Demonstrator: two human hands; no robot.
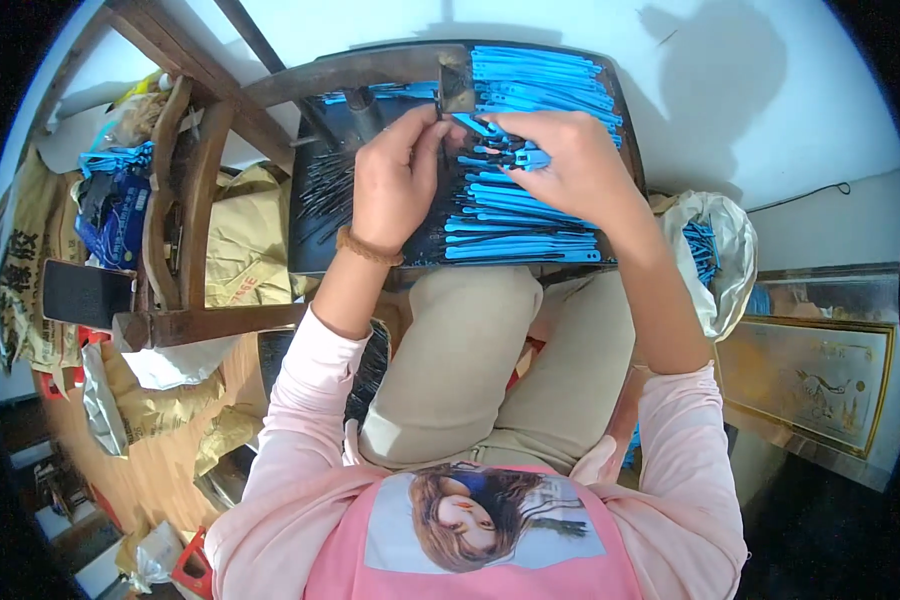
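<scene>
My right hand [575,160] is closed around a small bunch of slim blue strips with black ends [510,150]. To its left, my left hand [398,175] has thumb and fingertips pressed together beside a dark metal piece [456,88]. Whatever lies in that pinch is too small and hidden to name. Both hands are over a black tray [425,240] above my knees. Many flat blue strips [530,205] lie in rows along the tray's right side, some with black parts among them. Thin black rods [325,190] are heaped on its left side.
A wooden frame [360,72] reaches across the tray's far left, near a dark upright post [366,112]. A white sack [735,270] with blue strips inside stands at the right. Brown paper sacks [245,230] and a black box [87,304] are on the left.
</scene>
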